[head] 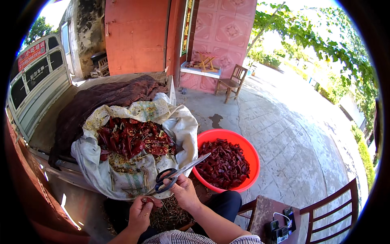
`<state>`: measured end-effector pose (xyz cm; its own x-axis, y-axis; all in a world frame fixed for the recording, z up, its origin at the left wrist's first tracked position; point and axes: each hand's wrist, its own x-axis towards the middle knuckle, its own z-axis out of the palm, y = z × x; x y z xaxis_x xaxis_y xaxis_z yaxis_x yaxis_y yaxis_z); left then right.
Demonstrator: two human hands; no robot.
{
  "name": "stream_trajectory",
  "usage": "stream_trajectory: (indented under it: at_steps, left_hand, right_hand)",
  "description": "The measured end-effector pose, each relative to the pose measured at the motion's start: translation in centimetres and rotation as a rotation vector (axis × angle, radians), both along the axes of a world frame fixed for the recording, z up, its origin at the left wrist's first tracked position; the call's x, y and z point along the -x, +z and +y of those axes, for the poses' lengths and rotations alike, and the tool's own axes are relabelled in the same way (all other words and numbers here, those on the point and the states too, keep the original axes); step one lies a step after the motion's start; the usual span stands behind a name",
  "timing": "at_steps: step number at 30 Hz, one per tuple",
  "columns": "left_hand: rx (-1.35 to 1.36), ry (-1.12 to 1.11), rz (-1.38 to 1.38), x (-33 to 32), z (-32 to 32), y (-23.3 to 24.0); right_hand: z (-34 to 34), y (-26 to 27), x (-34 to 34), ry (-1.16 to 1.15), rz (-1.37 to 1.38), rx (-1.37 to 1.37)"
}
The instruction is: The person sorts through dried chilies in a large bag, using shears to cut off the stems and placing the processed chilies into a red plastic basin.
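Note:
In my right hand [184,191] is a pair of scissors [186,168] with black handles, my fingers through the loops. Its blades point up and to the right, over the rim of the red plastic basin [257,166]. My left hand [140,210] pinches a small dark red piece of dried chili pepper [147,200] low in front of me. Just beyond both hands, an open white woven sack [186,125] holds whole dried red chilies [131,141] mixed with loose seeds and stems. Cut dried chili pieces [224,163] fill much of the basin.
The sack rests against a truck bed [45,129] partly covered by a dark brown cloth [106,94]. Stems and scraps [170,213] litter the ground between my legs. At right, a wooden chair [332,210] stands by a small table [262,210] holding electronic devices [280,228]. Another chair [233,80] is farther back.

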<state>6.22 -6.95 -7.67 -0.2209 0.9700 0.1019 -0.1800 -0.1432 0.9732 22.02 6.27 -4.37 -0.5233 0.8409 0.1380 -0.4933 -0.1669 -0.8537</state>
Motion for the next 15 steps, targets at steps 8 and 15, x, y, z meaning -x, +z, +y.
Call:
stream_trajectory:
  at_steps: [8, 15]
  left_hand:
    - [0.151, -0.062, -0.110, 1.2, -0.4, 0.3]
    - [0.154, -0.075, 0.133, 2.2, -0.5, 1.1]
  right_hand:
    - [-1.3, -1.6, -3.8, 0.176, -0.433, -0.282]
    - [-2.5, -0.9, -5.1, 0.282, -0.611, -0.585]
